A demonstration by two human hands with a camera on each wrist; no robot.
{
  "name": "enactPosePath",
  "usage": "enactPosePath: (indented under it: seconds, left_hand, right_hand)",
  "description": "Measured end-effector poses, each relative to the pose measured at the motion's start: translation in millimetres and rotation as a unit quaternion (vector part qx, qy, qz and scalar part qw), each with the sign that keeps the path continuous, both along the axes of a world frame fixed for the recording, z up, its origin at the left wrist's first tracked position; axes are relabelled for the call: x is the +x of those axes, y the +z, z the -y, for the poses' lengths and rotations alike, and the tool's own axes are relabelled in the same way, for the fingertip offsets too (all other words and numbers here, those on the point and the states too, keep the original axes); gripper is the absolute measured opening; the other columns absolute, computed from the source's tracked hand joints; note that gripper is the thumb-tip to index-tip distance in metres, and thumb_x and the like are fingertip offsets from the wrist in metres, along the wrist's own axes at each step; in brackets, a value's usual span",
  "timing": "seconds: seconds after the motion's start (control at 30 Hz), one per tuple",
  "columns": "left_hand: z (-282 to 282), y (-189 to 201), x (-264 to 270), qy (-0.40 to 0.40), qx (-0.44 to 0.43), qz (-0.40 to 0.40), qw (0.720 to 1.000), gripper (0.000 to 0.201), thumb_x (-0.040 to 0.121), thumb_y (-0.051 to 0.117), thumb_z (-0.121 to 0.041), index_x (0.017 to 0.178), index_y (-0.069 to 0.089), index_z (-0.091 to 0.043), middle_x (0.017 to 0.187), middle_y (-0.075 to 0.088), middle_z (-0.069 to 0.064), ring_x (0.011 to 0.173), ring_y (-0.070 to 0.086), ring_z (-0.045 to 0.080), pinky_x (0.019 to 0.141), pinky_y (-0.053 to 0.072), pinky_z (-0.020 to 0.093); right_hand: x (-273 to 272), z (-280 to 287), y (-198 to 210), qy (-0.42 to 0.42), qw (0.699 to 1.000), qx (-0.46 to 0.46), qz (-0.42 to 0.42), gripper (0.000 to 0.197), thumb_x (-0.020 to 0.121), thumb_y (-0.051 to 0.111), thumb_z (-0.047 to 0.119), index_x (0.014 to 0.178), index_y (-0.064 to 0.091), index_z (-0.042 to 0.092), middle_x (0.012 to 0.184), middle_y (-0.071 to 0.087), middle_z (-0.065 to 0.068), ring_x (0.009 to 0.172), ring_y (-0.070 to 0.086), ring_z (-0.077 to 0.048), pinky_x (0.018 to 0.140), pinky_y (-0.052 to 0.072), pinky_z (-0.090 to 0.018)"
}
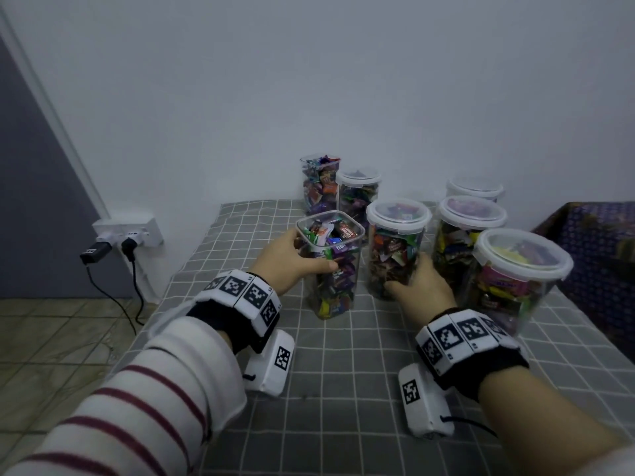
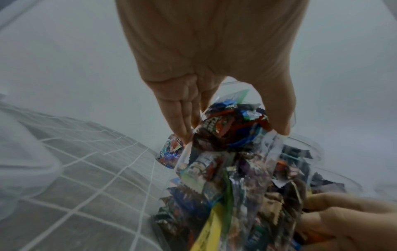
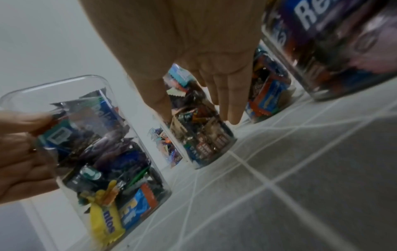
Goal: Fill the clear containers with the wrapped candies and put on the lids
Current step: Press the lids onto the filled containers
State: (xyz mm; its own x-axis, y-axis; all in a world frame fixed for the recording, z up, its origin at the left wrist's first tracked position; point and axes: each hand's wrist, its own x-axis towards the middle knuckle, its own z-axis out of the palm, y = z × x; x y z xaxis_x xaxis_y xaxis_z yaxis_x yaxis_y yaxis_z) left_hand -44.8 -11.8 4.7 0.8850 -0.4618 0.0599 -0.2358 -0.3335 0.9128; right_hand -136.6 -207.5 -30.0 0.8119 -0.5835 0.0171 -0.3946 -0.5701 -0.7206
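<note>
Our left grip [image 1: 292, 259] curls around the open square container [image 1: 331, 266], thumb on the near face. At three o'clock, our right grip [image 1: 421, 286] clasps the lidded round jar [image 1: 395, 249] low down. Both stand on the checked table [image 1: 343, 372]. Our right fingertips are hidden behind the jar; wrappers blur.

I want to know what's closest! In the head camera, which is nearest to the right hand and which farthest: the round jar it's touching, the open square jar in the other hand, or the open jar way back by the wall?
From the right hand:
1. Round lidded jar, under its fingers.
2. Open square jar, left, gripped by the left hand.
3. Back open jar, by the wall.
</note>
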Motion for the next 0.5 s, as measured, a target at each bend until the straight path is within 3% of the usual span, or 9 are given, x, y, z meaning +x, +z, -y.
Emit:
enactPosePath:
  seconds: [0.07,0.17,0.23,0.3,0.37,0.43,0.5]
  left_hand:
    - [-2.9,1.5,-5.3,-0.008,0.009,-0.007,1.0,0.069,0.053,0.088,-0.036,0.112,0.053,-0.03,0.113,0.064,-0.005,0.107,0.06,0.016,0.098,0.048,0.04]
    - [-7.6,3.7,-14.1,-0.038,0.014,-0.025,0.999,0.068,0.066,0.084,-0.019,0.125,0.05,-0.019,0.118,0.062,-0.003,0.11,0.058,0.014,0.096,0.048,0.033]
    - [-10.6,4.9,-20.4,-0.057,0.01,-0.036,0.998,0.071,0.068,0.082,-0.013,0.13,0.048,-0.019,0.119,0.062,-0.003,0.111,0.058,0.014,0.091,0.048,0.026]
    - [-13.3,7.1,-28.2,-0.078,0.007,-0.047,0.996,0.068,0.069,0.081,-0.008,0.127,0.049,-0.022,0.117,0.063,-0.004,0.111,0.058,0.014,0.092,0.048,0.026]
    - [-15.7,8.5,-34.8,-0.112,0.014,-0.059,0.992,0.064,0.07,0.079,-0.003,0.123,0.05,-0.024,0.115,0.063,-0.004,0.111,0.058,0.014,0.097,0.047,0.029]
    - [-21.3,9.8,-38.7,-0.146,0.021,-0.078,0.986,0.067,0.069,0.079,-0.002,0.125,0.048,-0.023,0.117,0.062,-0.002,0.111,0.058,0.013,0.098,0.047,0.028]
    - [-31.0,11.8,-37.8,-0.176,0.04,-0.097,0.979,0.08,0.062,0.084,-0.015,0.132,0.044,-0.021,0.124,0.06,0.0,0.115,0.057,0.015,0.1,0.046,0.03]
  right_hand:
    - [-6.3,2.7,7.0,0.012,0.999,-0.026,-0.038,0.05,0.085,0.062,0.033,0.125,0.044,0.011,0.122,0.058,-0.014,0.11,0.055,-0.033,0.09,0.045,-0.037]
    - [-8.9,9.6,14.5,0.108,0.991,-0.021,-0.079,0.042,0.08,0.067,0.041,0.105,0.059,0.008,0.106,0.065,-0.011,0.097,0.061,-0.027,0.088,0.05,-0.04]
    - [-7.5,6.2,16.1,0.188,0.978,0.033,-0.081,0.065,0.068,0.077,0.042,0.121,0.053,0.012,0.115,0.061,-0.005,0.106,0.058,-0.022,0.096,0.047,-0.041]
    - [-3.5,-3.3,17.4,0.249,0.961,0.105,-0.051,0.108,0.048,0.084,0.045,0.14,0.034,0.02,0.129,0.052,-0.003,0.119,0.051,-0.019,0.104,0.042,-0.042]
    - [-0.6,-14.7,18.2,0.299,0.938,0.172,-0.018,0.12,0.041,0.086,0.037,0.144,0.026,0.025,0.135,0.05,-0.002,0.123,0.05,-0.018,0.104,0.042,-0.042]
    - [-2.8,-28.6,20.5,0.349,0.911,0.218,0.01,0.105,0.048,0.084,0.015,0.139,0.031,0.019,0.128,0.056,-0.005,0.116,0.057,-0.017,0.096,0.049,-0.033]
    - [-7.3,-39.5,19.8,0.359,0.899,0.251,0.025,0.097,0.052,0.078,0.002,0.136,0.032,0.016,0.124,0.059,-0.008,0.112,0.059,-0.017,0.09,0.052,-0.029]
